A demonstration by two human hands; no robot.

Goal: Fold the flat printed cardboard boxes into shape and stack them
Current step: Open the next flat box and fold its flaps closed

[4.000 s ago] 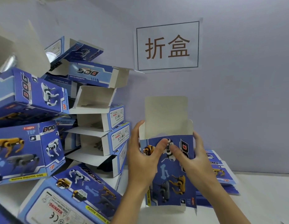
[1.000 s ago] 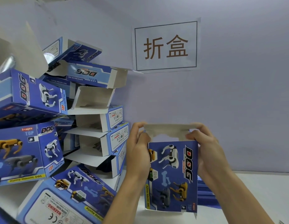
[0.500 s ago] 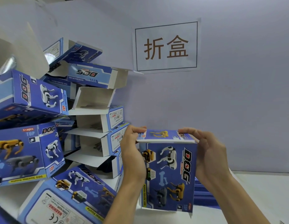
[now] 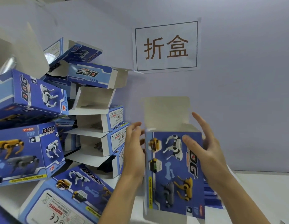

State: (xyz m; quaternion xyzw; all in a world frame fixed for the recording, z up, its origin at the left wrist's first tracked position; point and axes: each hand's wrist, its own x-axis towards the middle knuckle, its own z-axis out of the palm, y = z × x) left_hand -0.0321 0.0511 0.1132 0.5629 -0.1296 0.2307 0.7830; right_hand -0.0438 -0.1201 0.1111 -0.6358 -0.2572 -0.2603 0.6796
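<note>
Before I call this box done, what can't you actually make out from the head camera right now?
- Box in hand: its bottom closure is hidden by the front panel and its lower corner cut off by the frame edge.
- Left hand: the fingers are motion-blurred, so contact with the box is unclear.
- Flat boxes: mostly hidden behind the right hand and forearm.
- Warning label: small print unreadable.

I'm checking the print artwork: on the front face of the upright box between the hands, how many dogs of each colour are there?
White dog: 1
Yellow dogs: 2 (one small, in a hexagon)
Grey dog: 1
Total: 4 on the upright box
</note>
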